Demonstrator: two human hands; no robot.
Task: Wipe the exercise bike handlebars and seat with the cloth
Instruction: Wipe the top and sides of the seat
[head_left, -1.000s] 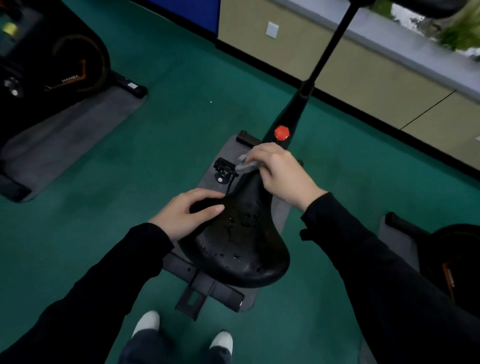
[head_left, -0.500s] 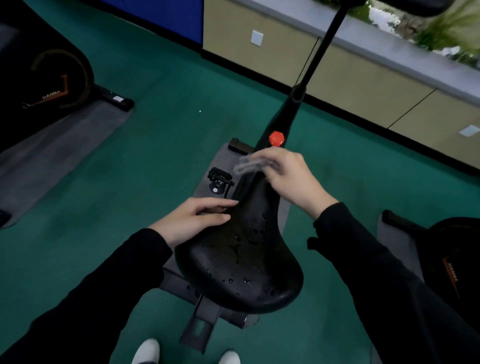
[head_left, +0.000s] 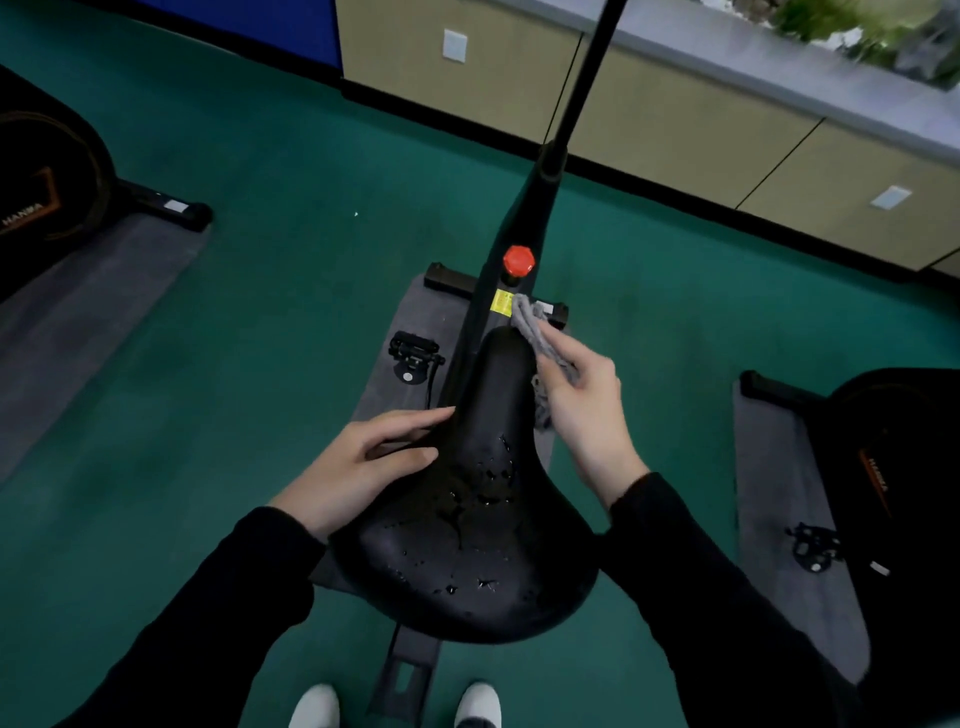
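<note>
In the head view, the seat (head_left: 467, 519) is sitting mid-frame with water drops (head_left: 488, 478) on it. The left hand (head_left: 358, 467) is lying flat on its left side. The right hand (head_left: 587, 410) is pinching the grey cloth (head_left: 535, 327) by the narrow tip. Best, I think: pressing it flat and dragging it over the drops

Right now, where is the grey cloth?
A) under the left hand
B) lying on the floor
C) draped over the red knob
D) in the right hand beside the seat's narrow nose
D: the right hand holds the grey cloth by the narrow front of the seat; the left hand rests bare on its edge.
</note>
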